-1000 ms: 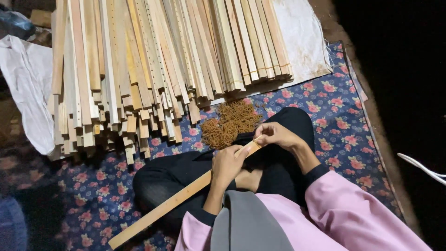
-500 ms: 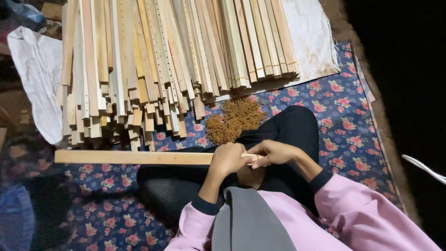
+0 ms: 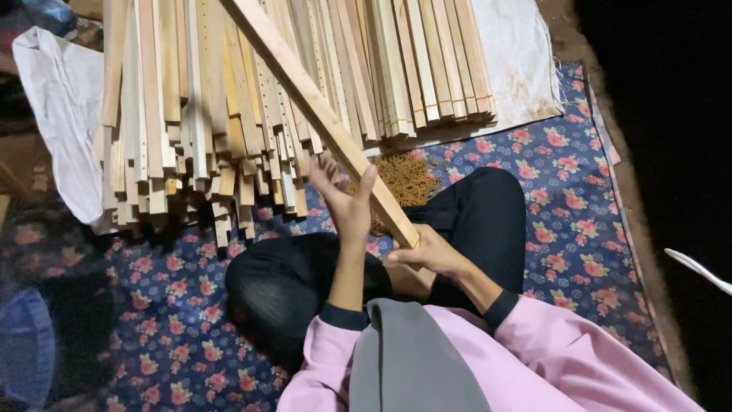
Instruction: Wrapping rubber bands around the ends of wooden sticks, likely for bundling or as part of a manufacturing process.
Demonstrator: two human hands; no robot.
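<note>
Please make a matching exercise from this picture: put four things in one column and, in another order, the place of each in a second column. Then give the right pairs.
Things:
1. wooden slat
2. rubber bands
3. white cloth
4. slat pile

Places:
A. to the left of the pile, partly under it
B. on the floral mat, in front of the person's knees
C. at the top of the view, beyond the mat
D. held slanted, lower end in the right hand, with the open left hand against its side

Pairs: 1-D, 2-B, 3-A, 4-C
</note>
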